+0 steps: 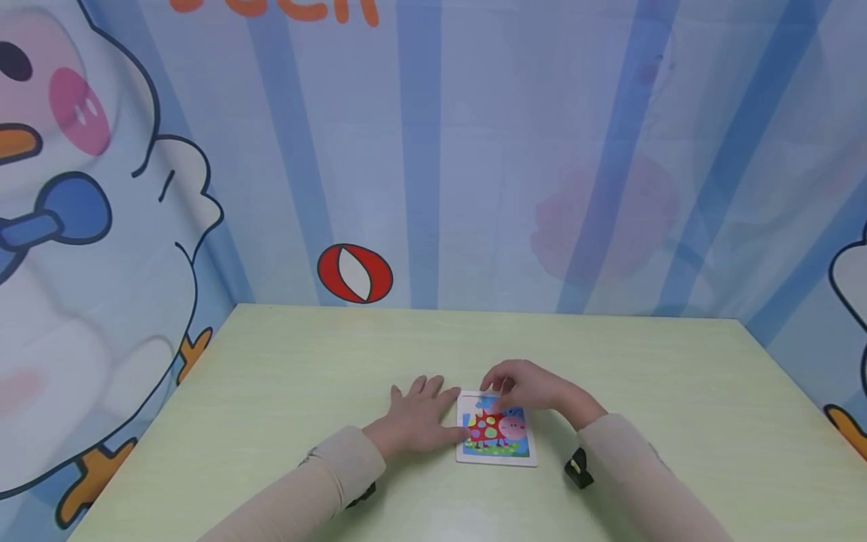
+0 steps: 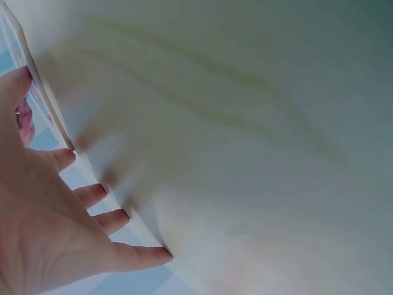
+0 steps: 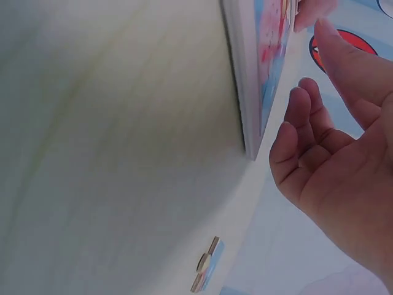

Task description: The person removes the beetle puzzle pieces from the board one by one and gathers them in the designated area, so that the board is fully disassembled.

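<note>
A small flat jigsaw puzzle in a white frame lies on the table, its picture a pink pig's head on a red, spotted body. A pale patch shows in its upper left part. My left hand lies with fingers spread on the puzzle's left side, the thumb over its left edge and the index fingertip at its upper left corner. My right hand hovers over the upper edge with loosely bent fingers, thumb tip down by the picture. I see nothing between its thumb and fingers.
On the pale table, a loose jigsaw piece lies apart from the puzzle in the right wrist view; the right hand seems to hide it in the head view. A printed blue curtain stands behind the table's far edge.
</note>
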A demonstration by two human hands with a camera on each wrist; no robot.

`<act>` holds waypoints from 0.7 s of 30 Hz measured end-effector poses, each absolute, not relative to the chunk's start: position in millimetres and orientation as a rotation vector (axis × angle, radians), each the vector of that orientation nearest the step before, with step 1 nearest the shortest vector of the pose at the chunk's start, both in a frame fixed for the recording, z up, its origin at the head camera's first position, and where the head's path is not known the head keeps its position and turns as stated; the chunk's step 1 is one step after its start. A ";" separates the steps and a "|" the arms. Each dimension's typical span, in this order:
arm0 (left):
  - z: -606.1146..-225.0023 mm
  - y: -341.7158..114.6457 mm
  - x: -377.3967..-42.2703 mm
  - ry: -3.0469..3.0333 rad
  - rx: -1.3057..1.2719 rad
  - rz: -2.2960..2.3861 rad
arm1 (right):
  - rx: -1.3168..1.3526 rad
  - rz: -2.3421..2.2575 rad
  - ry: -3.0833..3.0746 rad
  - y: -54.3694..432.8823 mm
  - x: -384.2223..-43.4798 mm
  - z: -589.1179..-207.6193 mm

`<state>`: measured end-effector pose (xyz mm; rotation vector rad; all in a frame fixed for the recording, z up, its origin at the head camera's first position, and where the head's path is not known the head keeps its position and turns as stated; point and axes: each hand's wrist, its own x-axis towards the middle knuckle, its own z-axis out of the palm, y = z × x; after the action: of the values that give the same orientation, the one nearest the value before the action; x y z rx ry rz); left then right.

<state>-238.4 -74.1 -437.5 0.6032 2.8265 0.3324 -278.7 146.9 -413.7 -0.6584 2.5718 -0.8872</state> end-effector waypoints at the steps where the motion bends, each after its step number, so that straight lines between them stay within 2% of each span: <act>1: -437.8 -74.1 -238.6 2.827 0.605 0.331 | -0.648 -0.882 2.571 146.3 -278.9 -414.1; 21: -435.4 -74.4 -237.2 2.825 0.612 0.344 | -0.633 -0.759 2.526 141.2 -284.0 -419.2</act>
<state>-237.2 -74.4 -435.4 0.6116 2.8245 0.3444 -284.0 141.2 -419.2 -0.6334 2.5264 -0.7587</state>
